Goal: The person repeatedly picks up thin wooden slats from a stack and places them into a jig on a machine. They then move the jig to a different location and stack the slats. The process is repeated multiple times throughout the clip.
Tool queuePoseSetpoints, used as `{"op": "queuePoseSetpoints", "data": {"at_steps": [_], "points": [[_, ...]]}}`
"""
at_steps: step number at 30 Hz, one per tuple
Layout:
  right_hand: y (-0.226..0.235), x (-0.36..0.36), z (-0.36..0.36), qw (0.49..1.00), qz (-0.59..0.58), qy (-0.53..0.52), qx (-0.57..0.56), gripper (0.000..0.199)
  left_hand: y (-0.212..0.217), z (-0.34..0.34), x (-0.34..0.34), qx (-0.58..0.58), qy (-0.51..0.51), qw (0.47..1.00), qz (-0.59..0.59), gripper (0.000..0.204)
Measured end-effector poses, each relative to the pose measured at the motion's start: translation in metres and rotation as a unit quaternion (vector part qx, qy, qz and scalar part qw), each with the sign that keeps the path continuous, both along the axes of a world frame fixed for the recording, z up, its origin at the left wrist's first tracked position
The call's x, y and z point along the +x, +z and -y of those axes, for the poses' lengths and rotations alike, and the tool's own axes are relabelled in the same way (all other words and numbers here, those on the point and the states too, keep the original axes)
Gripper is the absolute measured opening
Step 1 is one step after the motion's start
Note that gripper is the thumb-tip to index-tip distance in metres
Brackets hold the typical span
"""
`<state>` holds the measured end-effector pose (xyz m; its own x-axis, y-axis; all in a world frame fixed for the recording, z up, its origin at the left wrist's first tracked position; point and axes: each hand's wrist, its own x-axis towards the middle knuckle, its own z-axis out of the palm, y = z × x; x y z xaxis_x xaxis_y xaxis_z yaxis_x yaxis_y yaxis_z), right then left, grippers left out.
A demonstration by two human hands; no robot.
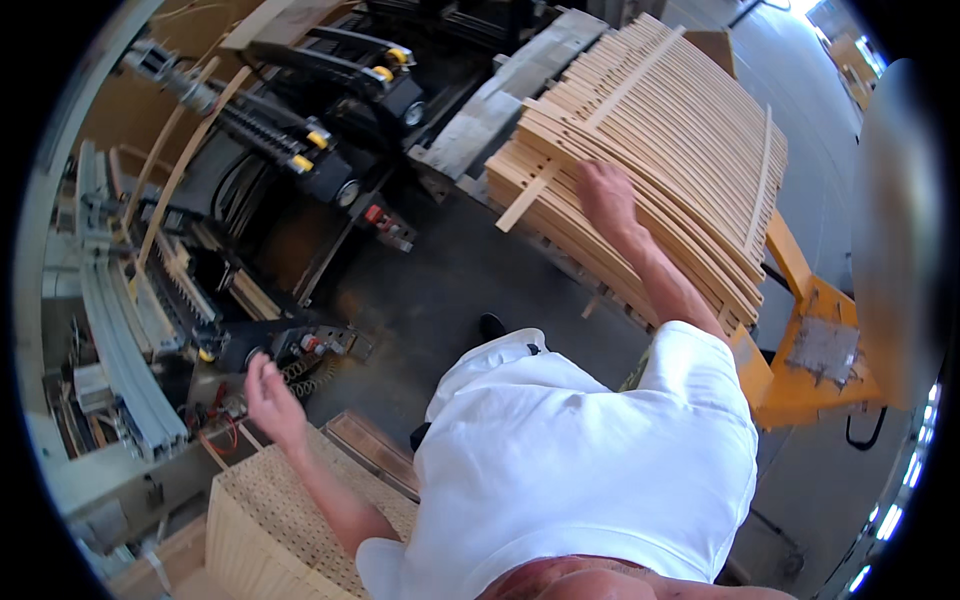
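Note:
My right hand (605, 195) reaches over a large stack of wooden slats (655, 130), at the side nearest me. Its fingers are curled down against the slats; the fingertips are hidden, so what they grip cannot be made out. Small dark holes show near the slat ends, and thin wooden strips (528, 196) lie across the layers. Out to the left, my left hand (272, 400) hangs in the air with its fingers apart, holding nothing. It is close to the machine's black unit with red parts (318, 345) and above a pale block of stacked wood pieces (290, 500) dotted with holes.
Machine arms with yellow knobs (318, 140) stand at the upper left, beside curved metal rails (125, 340). A yellow lifting truck or frame (815, 340) is right of the slat stack. Dark floor (440, 260) lies between machine and stack. A coiled hose (315, 378) hangs near my left hand.

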<state>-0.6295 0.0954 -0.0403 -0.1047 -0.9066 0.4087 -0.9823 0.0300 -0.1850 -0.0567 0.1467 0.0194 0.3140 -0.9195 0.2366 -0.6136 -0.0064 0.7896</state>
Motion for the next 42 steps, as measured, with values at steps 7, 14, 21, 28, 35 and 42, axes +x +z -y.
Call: {"op": "queuePoseSetpoints", "data": {"at_steps": [7, 14, 21, 28, 35, 42], "points": [[-0.028, -0.089, -0.093, 0.989, -0.037, -0.144, -0.005, 0.025, -0.059, 0.099, -0.063, 0.103, -0.105, 0.989, -0.002, 0.033], [-0.012, -0.085, -0.101, 0.989, -0.043, -0.135, 0.04, 0.02, -0.1, 0.22, -0.03, 0.103, -0.114, 0.988, 0.032, 0.036], [0.058, 0.018, -0.028, 0.993, -0.002, -0.109, 0.038, 0.027, -0.091, 0.383, 0.097, 0.037, -0.018, 0.967, 0.253, 0.037], [0.097, 0.146, 0.085, 0.981, 0.187, -0.03, 0.042, 0.033, -0.036, 0.546, 0.18, 0.181, 0.038, 0.91, 0.372, 0.062], [0.129, 0.26, 0.22, 0.982, 0.086, 0.147, 0.086, 0.039, -0.056, 0.598, 0.22, 0.118, -0.006, 0.902, 0.415, 0.063], [0.114, 0.361, 0.381, 0.933, 0.06, 0.347, 0.07, 0.037, -0.055, 0.473, 0.143, 0.067, -0.13, 0.96, 0.239, 0.033]]}}
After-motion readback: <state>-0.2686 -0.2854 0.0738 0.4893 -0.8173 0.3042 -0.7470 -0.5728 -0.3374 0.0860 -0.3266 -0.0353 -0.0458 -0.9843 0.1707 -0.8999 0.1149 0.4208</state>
